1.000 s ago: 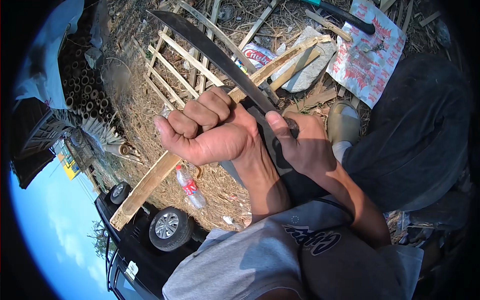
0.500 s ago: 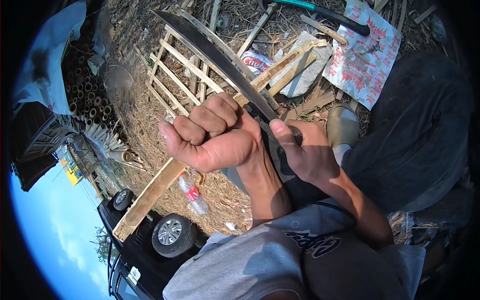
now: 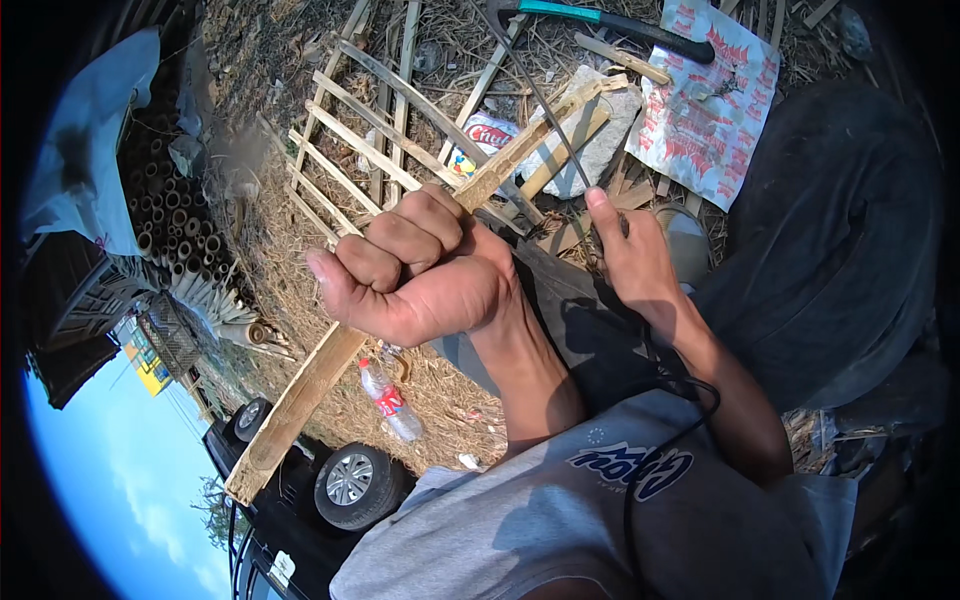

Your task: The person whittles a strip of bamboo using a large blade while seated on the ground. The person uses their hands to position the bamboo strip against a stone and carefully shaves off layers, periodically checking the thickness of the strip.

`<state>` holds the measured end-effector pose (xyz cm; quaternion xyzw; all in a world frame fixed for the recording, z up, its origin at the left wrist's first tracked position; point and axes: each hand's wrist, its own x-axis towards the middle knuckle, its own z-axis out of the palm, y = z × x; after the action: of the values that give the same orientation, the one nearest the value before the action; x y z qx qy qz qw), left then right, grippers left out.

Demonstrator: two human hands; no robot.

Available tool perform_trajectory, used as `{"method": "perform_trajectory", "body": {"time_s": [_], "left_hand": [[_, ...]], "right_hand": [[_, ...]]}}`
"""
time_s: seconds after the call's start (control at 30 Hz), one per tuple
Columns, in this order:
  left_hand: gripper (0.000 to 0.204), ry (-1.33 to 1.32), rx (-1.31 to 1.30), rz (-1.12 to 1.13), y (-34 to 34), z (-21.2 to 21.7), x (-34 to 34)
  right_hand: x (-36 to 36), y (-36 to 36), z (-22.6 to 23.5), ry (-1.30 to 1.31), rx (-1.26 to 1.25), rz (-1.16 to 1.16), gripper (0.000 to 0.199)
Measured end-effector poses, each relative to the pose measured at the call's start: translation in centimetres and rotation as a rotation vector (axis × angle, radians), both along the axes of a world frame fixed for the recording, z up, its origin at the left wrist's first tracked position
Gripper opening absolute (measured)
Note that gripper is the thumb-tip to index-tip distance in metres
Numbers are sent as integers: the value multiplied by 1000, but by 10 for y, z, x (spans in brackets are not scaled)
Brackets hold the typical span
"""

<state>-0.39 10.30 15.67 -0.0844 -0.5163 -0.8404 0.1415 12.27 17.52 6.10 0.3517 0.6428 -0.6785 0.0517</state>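
Note:
My left hand (image 3: 420,265) is closed round a long split bamboo strip (image 3: 300,410), palm side up. The strip slants from the lower left, under my fingers, to the upper right, where its far end lies over a pale stone (image 3: 622,125). In my right hand (image 3: 640,255) is a machete (image 3: 545,110), my thumb laid along the base of its blade. The blade appears nearly edge-on as a thin dark line, pointing up and away and crossing the strip in the picture; I cannot tell whether they touch. My fingers hide most of the handle.
Thin bamboo strips (image 3: 365,150) lie crisscrossed beyond my left hand. A shorter bamboo piece (image 3: 570,150) rests on the stone. Farther off are a teal-and-black curved tool (image 3: 620,25) and a printed sheet (image 3: 700,130). A plastic bottle (image 3: 390,400) lies on dry grass near a dark vehicle (image 3: 300,510).
My right hand has shifted slightly right and turned the machete, so its blade has gone from broadside to nearly edge-on and swung rightward. My left hand keeps its hold on the strip.

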Motion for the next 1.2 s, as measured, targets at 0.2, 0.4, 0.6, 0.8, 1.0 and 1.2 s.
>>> {"method": "perform_trajectory", "body": {"time_s": [0.2, 0.4, 0.6, 0.8, 1.0, 1.2], "left_hand": [[47, -55, -43, 53, -23, 0, -15], [49, -75, -34, 98, -16, -3, -12], [48, -18, -58, 120, -3, 5, -15], [46, -93, -55, 187, -20, -10, -17], [45, -61, -130, 267, -15, -5, -18], [46, -50, -83, 184, -15, -7, -21]], "right_hand": [[-9, -1, 14, -73, -98, 221, 67], [-12, -9, 23, 66, -4, 208, 66], [-8, -5, 2, -165, -154, 5, 69], [0, -6, -3, -77, -73, 183, 67], [8, -17, 9, 51, -41, 118, 69], [-8, 10, 9, -234, -88, 170, 71]]}}
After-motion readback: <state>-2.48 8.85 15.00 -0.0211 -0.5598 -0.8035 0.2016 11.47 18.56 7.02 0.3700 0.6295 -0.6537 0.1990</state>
